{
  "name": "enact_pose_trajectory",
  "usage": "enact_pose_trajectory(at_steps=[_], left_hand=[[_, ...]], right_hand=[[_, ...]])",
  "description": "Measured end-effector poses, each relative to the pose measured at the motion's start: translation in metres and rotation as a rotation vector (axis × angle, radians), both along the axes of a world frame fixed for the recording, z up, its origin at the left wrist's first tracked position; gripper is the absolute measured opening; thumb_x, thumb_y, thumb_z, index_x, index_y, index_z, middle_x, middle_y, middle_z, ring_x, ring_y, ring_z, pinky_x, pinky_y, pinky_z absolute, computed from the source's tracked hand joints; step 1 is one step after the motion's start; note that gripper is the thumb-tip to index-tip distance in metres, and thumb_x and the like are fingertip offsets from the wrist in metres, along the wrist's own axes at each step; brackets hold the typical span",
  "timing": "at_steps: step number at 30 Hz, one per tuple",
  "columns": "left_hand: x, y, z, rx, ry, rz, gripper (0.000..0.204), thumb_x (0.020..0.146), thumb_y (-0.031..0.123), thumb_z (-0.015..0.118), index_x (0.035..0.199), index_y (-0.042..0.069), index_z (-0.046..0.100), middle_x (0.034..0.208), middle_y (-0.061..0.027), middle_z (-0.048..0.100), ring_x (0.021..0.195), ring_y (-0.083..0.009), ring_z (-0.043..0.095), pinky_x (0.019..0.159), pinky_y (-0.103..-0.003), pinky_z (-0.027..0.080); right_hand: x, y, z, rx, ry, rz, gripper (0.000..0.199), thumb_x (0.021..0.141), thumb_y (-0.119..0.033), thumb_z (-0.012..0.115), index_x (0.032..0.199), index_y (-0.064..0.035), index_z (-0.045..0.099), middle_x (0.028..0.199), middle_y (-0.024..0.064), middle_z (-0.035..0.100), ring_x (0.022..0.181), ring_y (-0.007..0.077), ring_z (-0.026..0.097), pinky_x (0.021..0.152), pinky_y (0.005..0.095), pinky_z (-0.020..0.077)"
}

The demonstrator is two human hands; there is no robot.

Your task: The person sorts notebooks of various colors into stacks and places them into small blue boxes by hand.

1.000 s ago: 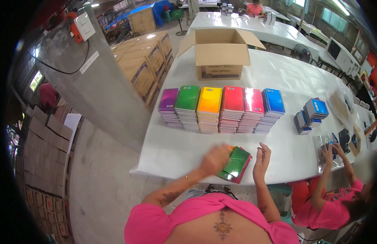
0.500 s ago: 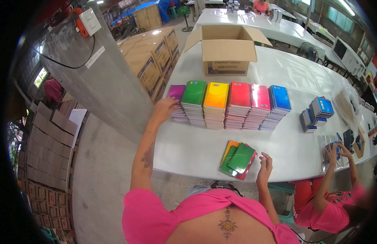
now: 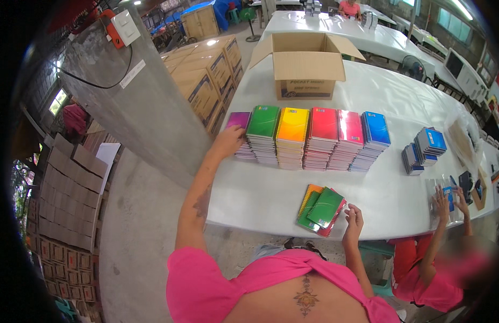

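Six stacks of spiral notebooks stand in a row on the white table: purple (image 3: 239, 118), green (image 3: 264, 121), yellow (image 3: 292, 125), red (image 3: 323, 124), pink (image 3: 350, 127) and blue (image 3: 376, 129). My left hand (image 3: 228, 141) reaches to the purple stack, its fingers closed over the near part of the top notebook. Close to the table's front edge lies a small fanned pile of notebooks (image 3: 324, 208), green on top with orange and red ones showing beneath. Beside that pile's right side my right hand (image 3: 353, 220) is empty, fingers loosely bent and apart.
An open cardboard box (image 3: 307, 65) stands behind the stacks. Small blue notebooks (image 3: 431, 142) sit to the right, near a co-worker's hands (image 3: 448, 203) and a clear plastic bag. A concrete pillar (image 3: 136, 102) and stacked cartons (image 3: 198, 89) flank the table's left.
The whole view has shifted slightly. My left hand has moved a little further onto the purple stack; my right hand stays beside the pile. The co-worker's hands have moved slightly.
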State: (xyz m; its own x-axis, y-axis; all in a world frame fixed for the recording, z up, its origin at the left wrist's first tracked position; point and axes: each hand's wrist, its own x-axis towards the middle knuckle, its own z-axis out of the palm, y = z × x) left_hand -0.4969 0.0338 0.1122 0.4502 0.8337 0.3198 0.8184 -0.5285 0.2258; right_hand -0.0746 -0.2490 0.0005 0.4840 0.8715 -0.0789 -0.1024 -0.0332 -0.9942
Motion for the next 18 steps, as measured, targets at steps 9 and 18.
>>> enact_pose_trajectory(at_steps=[9,18], left_hand=[[-0.009,-0.003,-0.032,0.389,-0.157,0.156,0.017,0.093,0.01,0.055,0.104,-0.001,0.062,0.106,-0.0211,0.066,0.098,-0.0389,0.063,0.084,-0.046,0.051],[0.132,-0.172,-0.006,0.711,-0.266,-0.167,0.018,0.096,0.005,0.054,0.108,-0.003,0.065,0.107,-0.0189,0.071,0.097,-0.0331,0.07,0.081,-0.04,0.056]], right_hand=[[-0.007,-0.004,0.0,0.001,0.037,-0.019,0.028,0.102,-0.026,0.051,0.118,-0.0061,0.063,0.112,0.0039,0.064,0.101,0.0141,0.058,0.088,0.0308,0.0418],[-0.057,0.019,0.109,0.111,0.929,0.342,0.056,0.097,-0.05,0.058,0.132,-0.006,0.053,0.124,0.0089,0.06,0.109,0.0218,0.061,0.097,0.0416,0.0479]])
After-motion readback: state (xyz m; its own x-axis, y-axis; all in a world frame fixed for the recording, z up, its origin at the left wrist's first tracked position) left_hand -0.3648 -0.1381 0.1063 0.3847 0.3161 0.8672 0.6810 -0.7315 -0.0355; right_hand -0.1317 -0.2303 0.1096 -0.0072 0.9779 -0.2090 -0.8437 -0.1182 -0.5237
